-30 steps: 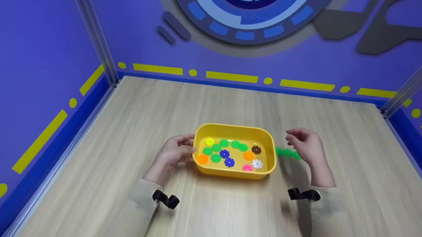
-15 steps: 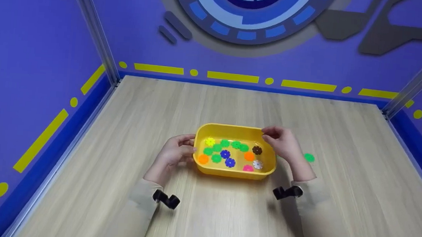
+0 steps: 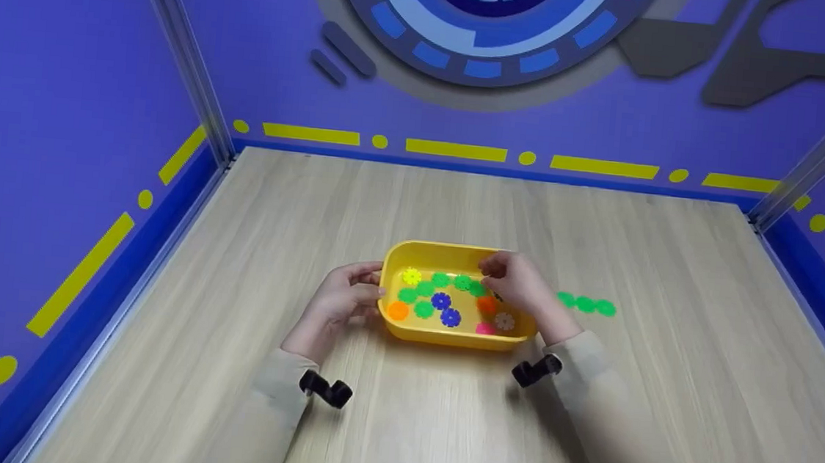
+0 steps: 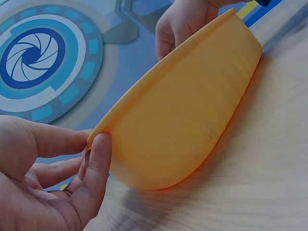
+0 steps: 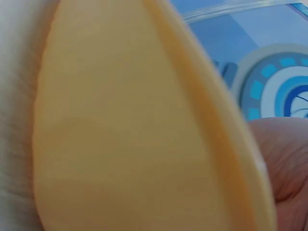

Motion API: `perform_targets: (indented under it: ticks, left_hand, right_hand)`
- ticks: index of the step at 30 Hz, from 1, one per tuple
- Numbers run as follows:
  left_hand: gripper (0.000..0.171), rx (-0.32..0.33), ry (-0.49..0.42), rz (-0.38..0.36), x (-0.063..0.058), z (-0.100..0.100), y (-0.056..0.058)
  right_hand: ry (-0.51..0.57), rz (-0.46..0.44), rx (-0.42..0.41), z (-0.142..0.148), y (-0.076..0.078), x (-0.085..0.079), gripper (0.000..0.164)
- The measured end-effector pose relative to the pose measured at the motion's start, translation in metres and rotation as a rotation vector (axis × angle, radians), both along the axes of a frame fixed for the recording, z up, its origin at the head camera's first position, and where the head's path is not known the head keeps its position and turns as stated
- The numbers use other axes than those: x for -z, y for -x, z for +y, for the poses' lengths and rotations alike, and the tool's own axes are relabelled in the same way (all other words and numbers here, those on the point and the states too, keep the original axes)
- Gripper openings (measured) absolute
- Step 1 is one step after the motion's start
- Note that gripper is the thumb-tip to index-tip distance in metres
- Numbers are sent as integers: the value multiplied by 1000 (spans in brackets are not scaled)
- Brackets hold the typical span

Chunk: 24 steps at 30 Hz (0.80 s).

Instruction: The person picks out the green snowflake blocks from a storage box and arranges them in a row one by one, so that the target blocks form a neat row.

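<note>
My left hand [image 3: 337, 295] pinches the left rim of a yellow plastic bin [image 3: 448, 337], thumb on one side and fingers on the other. The left wrist view shows this hold on the rim closely. Inside the bin lie flower-shaped plastic discs: several green discs [image 3: 424, 309], blue ones [image 3: 451, 317], a yellow one [image 3: 411, 276], orange ones [image 3: 398, 310], a white one [image 3: 504, 321] and a pink one [image 3: 484, 329]. Over the bin's right part hovers my right hand [image 3: 519, 282], fingers loosely bent, nothing visible in them. It mostly covers a brown disc.
A row of green discs [image 3: 585, 304] lies on the wooden table [image 3: 397, 422] just right of the bin, partly behind my right forearm. Blue-purple panels [image 3: 304, 105] stand along the back and both sides.
My right hand has moved left, from above the green row to over the inside of the bin. The row shows more clearly now. My left hand stays on the rim.
</note>
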<state>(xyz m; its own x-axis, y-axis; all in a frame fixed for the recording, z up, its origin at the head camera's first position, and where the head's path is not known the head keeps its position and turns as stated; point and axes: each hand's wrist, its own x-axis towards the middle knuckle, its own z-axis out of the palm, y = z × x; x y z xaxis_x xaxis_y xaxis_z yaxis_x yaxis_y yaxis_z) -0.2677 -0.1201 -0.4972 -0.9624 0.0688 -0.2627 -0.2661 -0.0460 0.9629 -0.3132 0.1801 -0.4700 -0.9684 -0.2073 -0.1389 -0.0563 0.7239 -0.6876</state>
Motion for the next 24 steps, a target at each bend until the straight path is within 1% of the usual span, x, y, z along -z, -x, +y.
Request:
perform_targets:
  ticks: [3, 8, 12, 16, 19, 24]
  left_hand:
    - [55, 1, 0, -4, -1, 0, 0]
    - [55, 2, -1, -5, -1, 0, -1]
    - [54, 2, -2, -4, -1, 0, -1]
    - [54, -2, 14, -6, -2, 0, -1]
    - [53, -1, 26, -6, -2, -1, -1]
    - [53, 4, 27, -11, -2, -1, -2]
  right_hand:
    - [-47, 6, -28, -5, 3, 4, 28]
    - [-138, 72, -77, -9, 3, 11, 29]
    - [-183, 107, -94, -12, 2, 17, 33]
    - [-213, 147, -130, -12, 3, 20, 33]
    - [-238, 133, -147, -12, 2, 19, 33]
    - [-283, 73, -169, -12, 1, 17, 34]
